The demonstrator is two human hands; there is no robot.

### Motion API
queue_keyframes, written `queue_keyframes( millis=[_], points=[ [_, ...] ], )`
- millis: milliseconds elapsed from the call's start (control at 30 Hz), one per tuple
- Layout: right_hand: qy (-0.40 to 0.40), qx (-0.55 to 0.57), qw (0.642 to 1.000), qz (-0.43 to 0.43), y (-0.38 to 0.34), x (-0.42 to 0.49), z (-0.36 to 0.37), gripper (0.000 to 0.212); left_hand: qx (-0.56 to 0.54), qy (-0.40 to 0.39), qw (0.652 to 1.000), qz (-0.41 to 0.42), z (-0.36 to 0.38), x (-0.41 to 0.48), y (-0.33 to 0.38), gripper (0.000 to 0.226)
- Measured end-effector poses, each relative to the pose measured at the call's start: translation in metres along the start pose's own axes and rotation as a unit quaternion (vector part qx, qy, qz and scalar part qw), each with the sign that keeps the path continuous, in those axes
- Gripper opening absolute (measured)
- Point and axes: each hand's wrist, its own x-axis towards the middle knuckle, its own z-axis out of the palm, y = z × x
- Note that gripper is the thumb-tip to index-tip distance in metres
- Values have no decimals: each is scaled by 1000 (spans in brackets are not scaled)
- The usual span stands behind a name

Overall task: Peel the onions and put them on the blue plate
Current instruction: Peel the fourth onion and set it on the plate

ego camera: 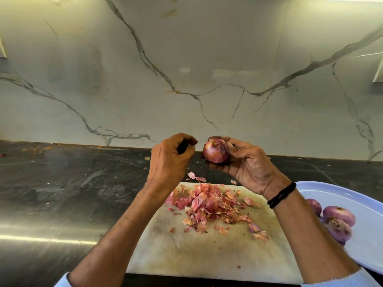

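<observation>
While the right hand (248, 164) is holding an onion (215, 151) up over the bench (62, 183), its fingers are curling round the onion's right side. Dry skin is showing at the onion's top. The left hand (172, 158) is hanging just beside the onion, at 9 o'clock from it, and is not touching it. Its fingers are curling round a dark thing (182, 147), but I cannot tell what that is. A board (186, 249) is lying on the bench at 6 o'clock from the onion. A heap of skins (207, 204) is sitting on the far part of the board. The blue plate (364, 193) is sitting at 3 o'clock from the board, just beside it. Three peeled onions (339, 213) are lying close together on the plate. A black band (281, 194) is going round the right wrist.
</observation>
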Motion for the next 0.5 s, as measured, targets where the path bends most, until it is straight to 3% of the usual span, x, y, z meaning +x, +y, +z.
queue_keyframes(
  millis=[100, 300, 500],
  points=[
    [0, 28, 999, -17, -1, 1, 0, 48, 18, 6, 1000, -1, 4, -5, 4, 21],
    [14, 21, 999, -44, 2, 7, -3, 53, -107, -1, 989, -100, 10, -8, 15, 16],
    [23, -11, 998, -61, 5, 9, -6, 55, -171, -35, 977, -124, 11, -12, 20, 27]
  ],
)
